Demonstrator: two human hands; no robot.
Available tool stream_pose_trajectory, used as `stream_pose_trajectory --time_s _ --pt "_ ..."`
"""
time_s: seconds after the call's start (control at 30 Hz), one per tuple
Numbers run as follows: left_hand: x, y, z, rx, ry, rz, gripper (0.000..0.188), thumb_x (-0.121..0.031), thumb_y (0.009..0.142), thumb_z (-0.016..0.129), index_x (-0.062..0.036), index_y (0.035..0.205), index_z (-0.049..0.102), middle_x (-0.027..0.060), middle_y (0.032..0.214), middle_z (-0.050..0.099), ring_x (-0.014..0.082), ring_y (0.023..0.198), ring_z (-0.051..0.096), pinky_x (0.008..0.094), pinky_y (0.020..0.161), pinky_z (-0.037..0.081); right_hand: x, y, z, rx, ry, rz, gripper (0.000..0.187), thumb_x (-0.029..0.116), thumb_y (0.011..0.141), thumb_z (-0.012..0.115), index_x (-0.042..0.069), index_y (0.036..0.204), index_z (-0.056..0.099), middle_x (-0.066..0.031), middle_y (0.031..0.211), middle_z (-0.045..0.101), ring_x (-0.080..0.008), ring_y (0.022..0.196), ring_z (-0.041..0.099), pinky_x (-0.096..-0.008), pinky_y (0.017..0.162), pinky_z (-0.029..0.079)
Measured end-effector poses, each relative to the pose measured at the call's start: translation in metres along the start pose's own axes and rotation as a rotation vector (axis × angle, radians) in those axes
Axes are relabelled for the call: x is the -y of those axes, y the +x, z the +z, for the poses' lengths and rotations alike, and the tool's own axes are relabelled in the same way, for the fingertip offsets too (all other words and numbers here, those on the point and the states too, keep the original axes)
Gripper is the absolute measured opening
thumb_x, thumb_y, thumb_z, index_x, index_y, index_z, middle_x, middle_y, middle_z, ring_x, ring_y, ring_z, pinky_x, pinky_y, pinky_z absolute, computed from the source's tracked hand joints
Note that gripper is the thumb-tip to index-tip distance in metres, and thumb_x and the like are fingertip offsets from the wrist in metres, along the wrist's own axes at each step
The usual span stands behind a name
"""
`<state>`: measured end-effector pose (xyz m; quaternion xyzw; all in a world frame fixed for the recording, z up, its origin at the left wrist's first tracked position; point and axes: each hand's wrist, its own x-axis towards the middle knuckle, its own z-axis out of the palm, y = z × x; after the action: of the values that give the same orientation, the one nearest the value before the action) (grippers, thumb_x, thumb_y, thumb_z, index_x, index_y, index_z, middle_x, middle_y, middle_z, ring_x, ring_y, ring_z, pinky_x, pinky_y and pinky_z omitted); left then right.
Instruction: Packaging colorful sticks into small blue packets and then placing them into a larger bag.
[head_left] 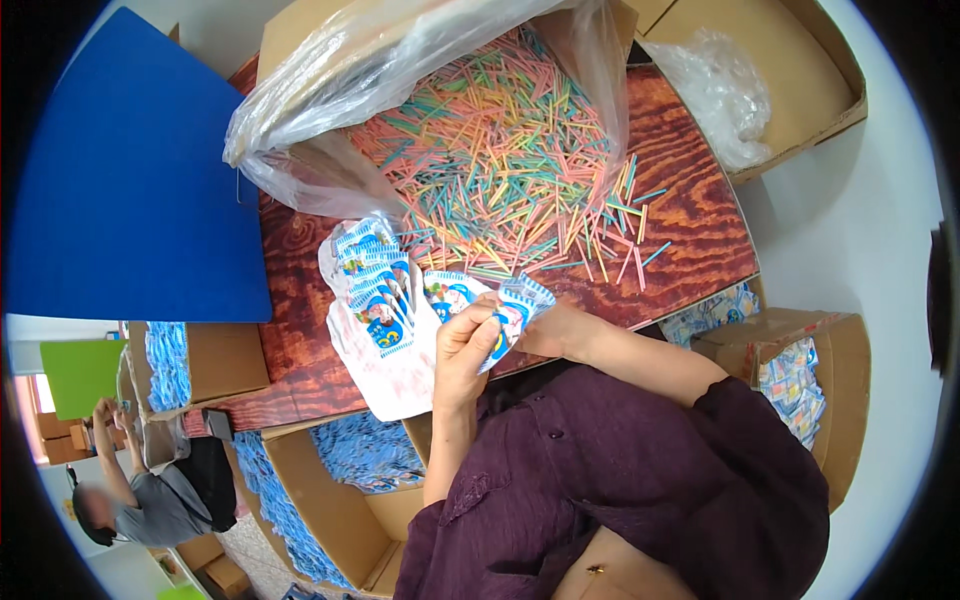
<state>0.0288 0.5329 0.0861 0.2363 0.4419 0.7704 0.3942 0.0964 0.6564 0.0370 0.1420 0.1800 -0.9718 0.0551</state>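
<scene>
My left hand is closed, pinching a small blue and white printed packet between thumb and fingers. Close against the packet's right side is my right hand; its fingers are hidden behind the packet, so I cannot tell how they are placed. Several flat packets of the same kind lie overlapping on a white cloth-like sheet at the table's near edge. Just beyond my hands, a large heap of thin coloured sticks spills from a clear plastic bag onto the table.
The red-brown wooden table has loose sticks on its right. A blue panel stands at left. Cardboard boxes of packets sit below the table's near edge and at right. Another person works at far left.
</scene>
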Motion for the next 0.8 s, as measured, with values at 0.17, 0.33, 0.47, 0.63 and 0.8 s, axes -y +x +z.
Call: stream_pose_trajectory --time_s 0.17,0.33,0.47,0.63,0.8 --pt "-0.002 -0.007 -0.016 -0.001 0.063 0.036 0.014 -0.01 0.093 0.057 0.003 0.098 0.062 0.01 0.096 0.063 0.0207 0.089 0.063 0.0328 0.083 0.049 0.016 -0.006 0.033 -0.016 -0.081 0.089 0.013 0.023 0.093 0.054 0.014 0.087 0.06 0.0048 0.071 0.055 -0.009 0.068 0.054 -0.0301 0.071 0.048" --pt "-0.01 -0.009 -0.021 -0.141 0.24 0.089 0.011 -0.005 0.092 0.057 0.0023 0.092 0.065 0.0017 0.091 0.055 0.0104 0.082 0.054 0.0246 0.076 0.041 0.059 0.026 0.014 0.0 -0.637 -0.031 0.022 0.027 0.094 0.053 0.008 0.091 0.063 0.0032 0.075 0.062 -0.0071 0.065 0.057 -0.0275 0.061 0.047" --pt "-0.002 -0.021 -0.039 -0.289 0.167 0.054 0.01 -0.003 0.092 0.056 -0.0002 0.096 0.065 -0.0003 0.088 0.056 0.0095 0.08 0.055 0.0299 0.084 0.048 0.092 0.057 0.032 -0.013 -1.268 -0.311 0.021 0.022 0.09 0.057 0.004 0.085 0.065 -0.0008 0.07 0.061 -0.0098 0.065 0.056 -0.0291 0.06 0.046" --pt "0.004 -0.019 -0.017 -0.304 0.134 -0.02 0.01 -0.004 0.092 0.058 -0.0015 0.1 0.063 -0.0026 0.087 0.056 0.007 0.079 0.053 0.0225 0.075 0.043 0.154 0.138 0.074 -0.448 -1.649 -1.109 0.021 0.02 0.083 0.056 0.002 0.076 0.064 -0.0183 0.078 0.066 -0.0388 0.077 0.062 -0.043 0.074 0.048" --pt "-0.002 -0.015 -0.01 -0.24 0.188 -0.011 0.006 -0.004 0.091 0.059 -0.002 0.096 0.063 -0.0034 0.089 0.055 0.0038 0.078 0.05 0.0182 0.071 0.038 0.183 0.209 0.084 -0.927 -2.237 -0.935 0.031 0.018 0.083 0.053 0.001 0.104 0.068 -0.0172 0.12 0.06 -0.0291 0.11 0.055 -0.0432 0.095 0.038"
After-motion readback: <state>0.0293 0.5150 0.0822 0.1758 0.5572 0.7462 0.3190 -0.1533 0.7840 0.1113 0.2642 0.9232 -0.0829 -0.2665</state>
